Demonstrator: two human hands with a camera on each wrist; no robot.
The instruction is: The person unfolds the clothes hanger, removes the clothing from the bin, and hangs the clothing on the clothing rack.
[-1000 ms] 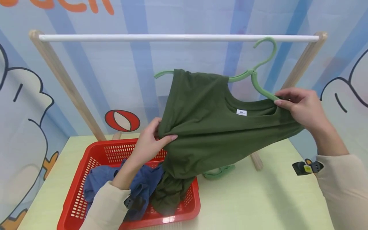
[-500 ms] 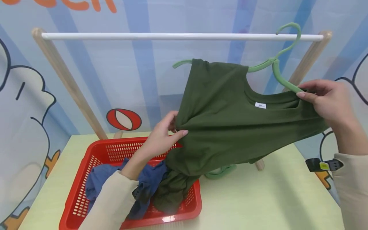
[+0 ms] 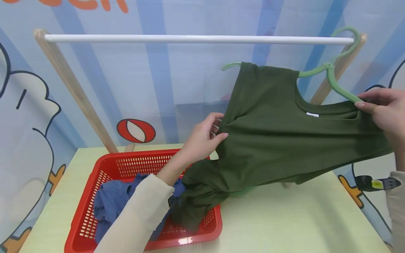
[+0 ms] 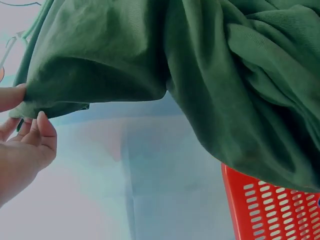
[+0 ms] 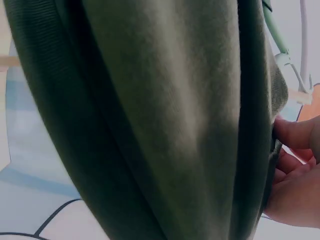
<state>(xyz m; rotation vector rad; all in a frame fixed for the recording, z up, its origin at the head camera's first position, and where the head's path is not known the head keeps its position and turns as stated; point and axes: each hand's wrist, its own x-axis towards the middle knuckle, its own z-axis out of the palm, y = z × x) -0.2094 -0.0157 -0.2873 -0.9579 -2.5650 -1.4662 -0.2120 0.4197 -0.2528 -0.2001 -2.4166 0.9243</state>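
A dark green T-shirt [image 3: 278, 140] hangs on a light green clothes hanger [image 3: 338, 88], spread between my hands. The hanger's left tip pokes out past the left shoulder, and its hook rises at the right end of the rod. My left hand [image 3: 199, 142] pinches the shirt's sleeve edge between thumb and fingers, as the left wrist view also shows. My right hand [image 3: 390, 114] grips the hanger arm together with the right shoulder; its far side is cut off by the frame. The shirt's lower part trails down into the red basket [image 3: 83, 200].
A white rod [image 3: 190, 39] crosses the back on wooden posts [image 3: 76, 91]. Blue clothing [image 3: 110, 202] lies in the basket, left of the trailing shirt. Another light green hanger [image 3: 245, 191] lies on the pale table [image 3: 278, 225], mostly covered by the shirt.
Both hands have moved right, carrying the shirt and hanger along. The hook has shifted to the rod's right end, and more of the shirt now drapes over the basket's back right corner.
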